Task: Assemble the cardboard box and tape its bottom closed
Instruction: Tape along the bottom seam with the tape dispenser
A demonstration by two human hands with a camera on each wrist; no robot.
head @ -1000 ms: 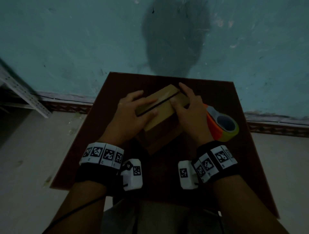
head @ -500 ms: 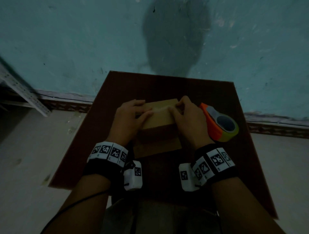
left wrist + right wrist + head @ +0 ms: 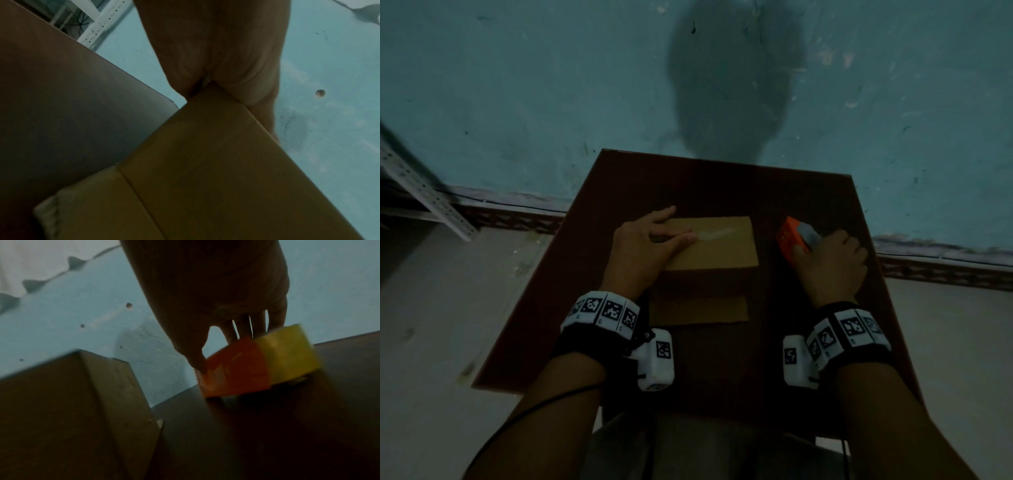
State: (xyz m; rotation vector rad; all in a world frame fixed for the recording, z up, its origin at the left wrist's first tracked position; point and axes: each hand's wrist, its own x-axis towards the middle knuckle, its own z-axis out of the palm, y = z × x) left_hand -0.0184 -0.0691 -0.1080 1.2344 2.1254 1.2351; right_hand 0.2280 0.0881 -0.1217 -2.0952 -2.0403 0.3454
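The brown cardboard box (image 3: 717, 245) stands on the dark red table (image 3: 705, 178), its folded flaps facing up and one loose flap (image 3: 698, 310) lying flat toward me. My left hand (image 3: 643, 245) lies flat on the box's left end, fingers stretched along the flap seam; the left wrist view shows the palm over the box (image 3: 205, 162) corner. My right hand (image 3: 832, 260) grips the orange tape dispenser (image 3: 792, 238) to the right of the box. In the right wrist view, thumb and fingers clasp the dispenser (image 3: 236, 369) with its yellow tape roll (image 3: 287, 352), beside the box (image 3: 72, 410).
A blue-green wall (image 3: 551, 85) rises right behind the table. A white perforated metal shelf frame (image 3: 424, 192) stands at the far left over a pale floor (image 3: 431, 325). A black cable (image 3: 524, 421) runs along my left forearm.
My right hand left the box top and moved right onto the tape dispenser. The box now sits square with its flaps folded flat, and my left hand stays pressing on it.
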